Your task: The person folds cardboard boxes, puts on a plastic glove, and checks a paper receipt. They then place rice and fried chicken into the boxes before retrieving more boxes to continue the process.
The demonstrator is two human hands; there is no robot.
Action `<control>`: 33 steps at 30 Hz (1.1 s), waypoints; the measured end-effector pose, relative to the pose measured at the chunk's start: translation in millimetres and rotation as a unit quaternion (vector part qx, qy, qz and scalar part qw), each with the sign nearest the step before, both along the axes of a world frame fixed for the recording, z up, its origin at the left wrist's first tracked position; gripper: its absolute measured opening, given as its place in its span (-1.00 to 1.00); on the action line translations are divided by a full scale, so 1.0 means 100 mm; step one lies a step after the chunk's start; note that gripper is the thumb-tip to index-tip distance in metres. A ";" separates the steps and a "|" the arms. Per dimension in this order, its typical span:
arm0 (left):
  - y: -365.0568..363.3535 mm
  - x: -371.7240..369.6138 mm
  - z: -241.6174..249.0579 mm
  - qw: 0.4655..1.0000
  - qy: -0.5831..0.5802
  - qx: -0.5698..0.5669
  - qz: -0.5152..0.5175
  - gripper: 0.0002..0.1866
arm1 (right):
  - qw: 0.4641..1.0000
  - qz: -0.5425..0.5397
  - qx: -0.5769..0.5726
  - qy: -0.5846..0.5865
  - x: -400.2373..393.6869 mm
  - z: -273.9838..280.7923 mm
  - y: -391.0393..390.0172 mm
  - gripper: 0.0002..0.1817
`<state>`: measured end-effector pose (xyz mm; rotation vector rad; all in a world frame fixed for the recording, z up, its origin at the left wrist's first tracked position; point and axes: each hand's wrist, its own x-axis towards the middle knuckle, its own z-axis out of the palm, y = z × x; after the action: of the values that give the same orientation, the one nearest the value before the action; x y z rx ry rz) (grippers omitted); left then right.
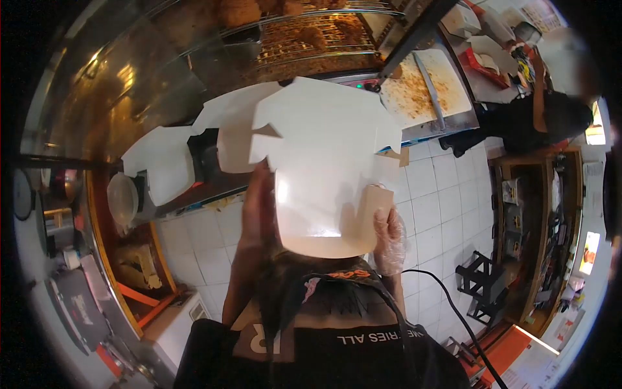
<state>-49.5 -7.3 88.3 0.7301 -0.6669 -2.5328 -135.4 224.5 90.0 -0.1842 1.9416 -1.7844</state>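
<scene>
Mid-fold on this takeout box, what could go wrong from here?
The unfolded white box is held up by the left hand and the gloved right hand at its lower edges only; it may slip or crease. Its raised flaps block sight of the counter and the crumb-covered tray, so bumping them seems possible.

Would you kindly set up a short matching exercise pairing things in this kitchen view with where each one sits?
Things:
1. folded white carton
2. cutting board
3. fried food on the wire rack
4. right hand

Places:
A. top middle, behind the glass
B. in a clear glove at the carton's lower right edge
C. centre, held up in front of the camera
D. upper right, speckled with crumbs

Pairs: 1-C, 2-D, 3-A, 4-B
</scene>
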 end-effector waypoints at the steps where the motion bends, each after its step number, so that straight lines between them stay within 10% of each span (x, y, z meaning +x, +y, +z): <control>1: -0.10 0.11 -0.09 0.999 0.015 -0.034 -0.031 -0.43 | 0.995 -0.033 -0.054 -0.077 0.01 0.07 0.01 -0.45; 4: -0.17 0.32 -0.08 0.973 -0.152 -0.170 -0.046 -0.51 | 0.939 0.162 0.209 0.218 -0.07 0.43 -0.01 -0.48; 6: -0.18 0.29 0.01 0.959 -0.203 -0.187 -0.067 -0.58 | 0.934 0.216 0.184 0.218 -0.07 0.38 0.07 -0.48; 8: -0.19 0.31 0.04 0.963 -0.208 -0.155 -0.077 -0.58 | 0.967 0.014 -0.249 -0.046 -0.07 0.06 0.04 -0.38; 12: -0.18 0.32 -0.02 0.952 -0.260 -0.106 -0.121 -0.57 | 0.909 -0.007 -0.308 -0.280 -0.34 -0.01 -0.04 -0.30; 23: -0.09 0.34 0.15 0.938 -0.240 -0.176 -0.179 -0.58 | 0.975 0.100 -0.159 -0.117 -0.47 0.09 -0.32 -0.69; 26: -0.25 0.79 -1.01 0.960 -0.162 -0.199 -0.115 -0.46 | 0.975 0.016 -0.125 -0.183 -0.45 0.07 -0.40 -0.66; 28: -0.15 0.61 -0.28 0.972 -0.036 -0.203 -0.111 -0.30 | 0.974 0.007 -0.157 -0.164 -0.45 -0.07 -0.38 -0.66; 30: -0.09 0.42 0.03 0.992 0.123 0.042 -0.008 0.12 | 0.976 0.023 -0.136 -0.171 -0.46 -0.05 -0.37 -0.68; 33: -0.14 0.46 -0.17 0.996 -0.043 -0.074 -0.034 -0.08 | 0.983 0.055 -0.094 -0.149 -0.46 -0.01 -0.38 -0.70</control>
<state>-3.4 -21.6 71.4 0.7792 -0.9120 -2.4916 -180.9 186.4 89.0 -0.0799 1.5273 -1.8049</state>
